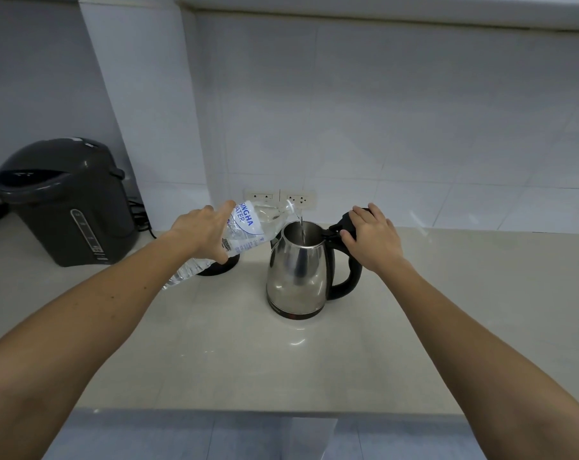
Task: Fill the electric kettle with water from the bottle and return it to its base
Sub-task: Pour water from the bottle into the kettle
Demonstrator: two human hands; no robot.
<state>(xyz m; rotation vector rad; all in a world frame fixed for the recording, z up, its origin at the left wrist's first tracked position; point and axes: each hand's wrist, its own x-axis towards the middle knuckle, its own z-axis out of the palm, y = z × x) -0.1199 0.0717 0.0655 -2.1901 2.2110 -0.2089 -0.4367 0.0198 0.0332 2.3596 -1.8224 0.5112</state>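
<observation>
Pour is being done now: bottle (248,227) is being gripped round its middle by the left hand (201,232) and tilted, mouth just above the kettle (298,270) opening, thin stream dropping inside. Flipped-back lid (347,218) on the kettle's handle side is being held open by the curled right hand (371,237). Kettle is being kept upright on the surface (248,353), off its base (218,268) just to its left. Tilt should be raised gradually, mouth being kept centred; fill level can't be seen.
</observation>
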